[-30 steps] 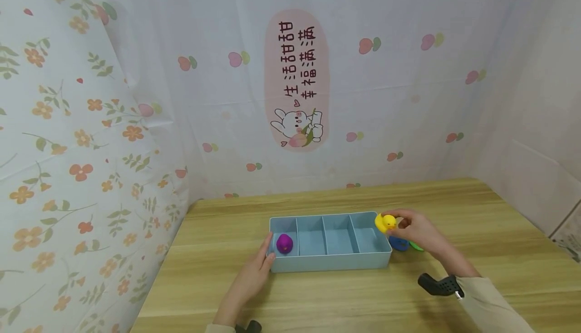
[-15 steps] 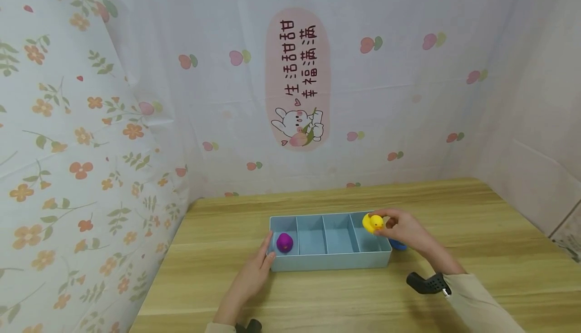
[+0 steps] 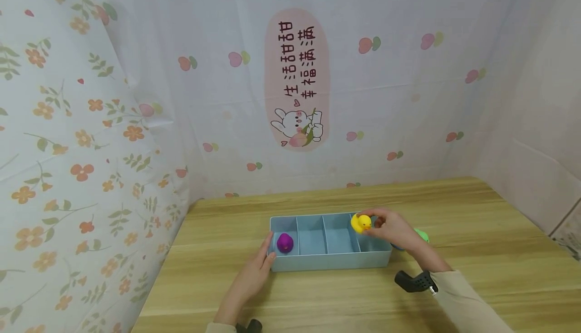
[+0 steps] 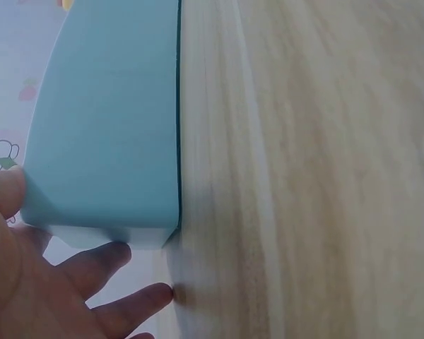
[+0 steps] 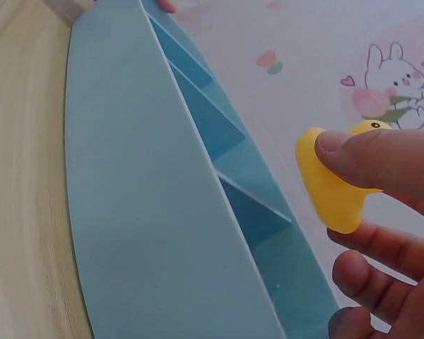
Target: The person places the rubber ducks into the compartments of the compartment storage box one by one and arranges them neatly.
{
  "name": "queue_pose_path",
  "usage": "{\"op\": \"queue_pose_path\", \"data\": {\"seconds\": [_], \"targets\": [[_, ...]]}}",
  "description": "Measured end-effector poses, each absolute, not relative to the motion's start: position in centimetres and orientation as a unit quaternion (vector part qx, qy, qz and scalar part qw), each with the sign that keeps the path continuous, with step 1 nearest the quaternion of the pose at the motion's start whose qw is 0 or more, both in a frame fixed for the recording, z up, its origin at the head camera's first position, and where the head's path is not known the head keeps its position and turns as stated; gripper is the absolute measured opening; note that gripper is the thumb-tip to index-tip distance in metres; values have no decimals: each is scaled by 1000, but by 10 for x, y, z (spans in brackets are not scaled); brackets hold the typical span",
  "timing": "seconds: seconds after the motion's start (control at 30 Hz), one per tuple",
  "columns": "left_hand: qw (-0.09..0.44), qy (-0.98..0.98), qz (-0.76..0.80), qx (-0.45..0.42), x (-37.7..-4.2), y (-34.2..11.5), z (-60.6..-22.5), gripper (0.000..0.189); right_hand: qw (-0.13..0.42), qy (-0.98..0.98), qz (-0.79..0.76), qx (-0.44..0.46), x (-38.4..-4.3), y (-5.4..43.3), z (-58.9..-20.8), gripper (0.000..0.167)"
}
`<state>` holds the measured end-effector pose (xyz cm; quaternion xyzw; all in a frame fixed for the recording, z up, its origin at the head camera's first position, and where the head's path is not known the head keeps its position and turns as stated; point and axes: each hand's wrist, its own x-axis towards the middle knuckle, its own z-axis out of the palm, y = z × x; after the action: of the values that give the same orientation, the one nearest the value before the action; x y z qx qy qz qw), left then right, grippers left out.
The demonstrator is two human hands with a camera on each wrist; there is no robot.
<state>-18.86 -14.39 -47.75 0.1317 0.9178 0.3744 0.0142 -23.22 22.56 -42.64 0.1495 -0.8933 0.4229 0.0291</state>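
Observation:
A yellow rubber duck [image 3: 360,223] is pinched between the thumb and fingers of my right hand [image 3: 394,229], above the right part of the light blue divided box [image 3: 331,262]. The right wrist view shows the duck [image 5: 332,187] apart from the box, just over its rim. My left hand [image 3: 254,268] rests against the box's left end. In the left wrist view, the thumb touches the rim corner while fairly straight fingers lie along the end wall [image 4: 116,234]. A purple rubber duck [image 3: 285,242] sits in the leftmost compartment.
Behind the right hand, a green toy [image 3: 422,234] and a blue toy [image 3: 397,247] lie on the wooden table [image 3: 218,232] right of the box, both partly hidden. A printed curtain [image 3: 218,101] hangs behind the table.
My right hand has carried the yellow duck leftward, from the box's right edge to over the divider beside the rightmost compartment. The left hand and box stay in place.

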Motion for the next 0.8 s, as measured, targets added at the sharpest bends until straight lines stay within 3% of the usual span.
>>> {"op": "queue_pose_path", "data": {"seconds": [0.8], "targets": [[22, 915, 381, 129, -191, -144, -478, 54, 16, -893, 412, 181, -239, 191, -421, 40]]}}
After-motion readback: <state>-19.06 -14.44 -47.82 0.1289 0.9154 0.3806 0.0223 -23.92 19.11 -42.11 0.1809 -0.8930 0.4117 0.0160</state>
